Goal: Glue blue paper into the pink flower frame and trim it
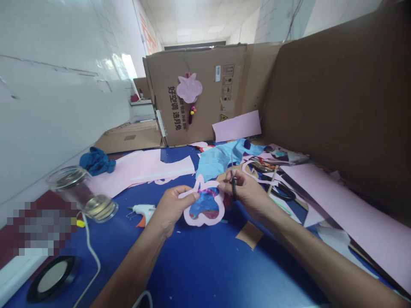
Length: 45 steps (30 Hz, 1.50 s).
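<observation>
While in left grip [173, 209], cutout [199, 221] (pink)

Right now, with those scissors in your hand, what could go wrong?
The small scissors in the right hand are very close to the thin pink paper shape in the left hand, so they might snip it by accident or nick a finger. The clear jar lies on its side and might roll. The glue gun lies near the left hand and could burn skin if it's hot, but I can't tell if it is.
</observation>
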Available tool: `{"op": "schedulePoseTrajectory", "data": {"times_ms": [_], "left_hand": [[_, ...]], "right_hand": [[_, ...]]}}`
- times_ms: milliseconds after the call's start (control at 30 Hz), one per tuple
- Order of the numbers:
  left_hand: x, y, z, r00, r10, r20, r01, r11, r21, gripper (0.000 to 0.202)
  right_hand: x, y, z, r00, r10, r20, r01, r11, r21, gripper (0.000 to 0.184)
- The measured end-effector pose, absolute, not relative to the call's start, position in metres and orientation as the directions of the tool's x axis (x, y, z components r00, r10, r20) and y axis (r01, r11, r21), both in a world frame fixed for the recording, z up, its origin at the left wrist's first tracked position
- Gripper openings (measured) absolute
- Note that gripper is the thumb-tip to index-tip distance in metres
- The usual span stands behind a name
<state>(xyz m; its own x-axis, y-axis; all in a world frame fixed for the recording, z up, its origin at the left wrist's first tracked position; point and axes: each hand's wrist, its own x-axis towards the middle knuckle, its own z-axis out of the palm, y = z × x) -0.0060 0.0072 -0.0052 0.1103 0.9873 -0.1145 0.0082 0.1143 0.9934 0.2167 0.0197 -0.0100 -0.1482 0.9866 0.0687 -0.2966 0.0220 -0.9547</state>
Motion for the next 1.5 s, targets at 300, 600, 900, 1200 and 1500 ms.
{"op": "schedulePoseTrajectory", "data": {"times_ms": [300,600,900,1200,1500], "left_hand": [[-0.001,0.004,-0.003,0.182,0.973,-0.143,-0.175,0.175,0.969,0.038],[0.007,0.000,-0.005,0.213,0.966,-0.149,-0.172,0.187,0.967,0.044],[0.004,0.001,-0.004,0.236,0.959,-0.157,-0.160,0.198,0.967,0.042],[0.000,0.001,-0.007,0.277,0.948,-0.157,-0.142,0.202,0.969,0.035],[-0.011,-0.001,0.008,0.338,0.906,-0.256,0.025,0.263,0.964,0.034]], "right_hand": [[0.218,0.024,-0.011,-0.021,0.998,0.064,-0.386,0.051,-0.921,0.051],[0.221,0.027,-0.014,0.079,0.993,0.088,-0.441,0.114,-0.890,0.047],[0.221,0.025,-0.010,0.071,0.990,0.124,-0.411,0.142,-0.900,0.046],[0.226,0.026,-0.013,-0.075,0.985,0.153,-0.356,0.117,-0.927,0.041],[0.232,0.026,-0.007,-0.256,0.960,0.112,-0.244,0.048,-0.968,0.042]]}}
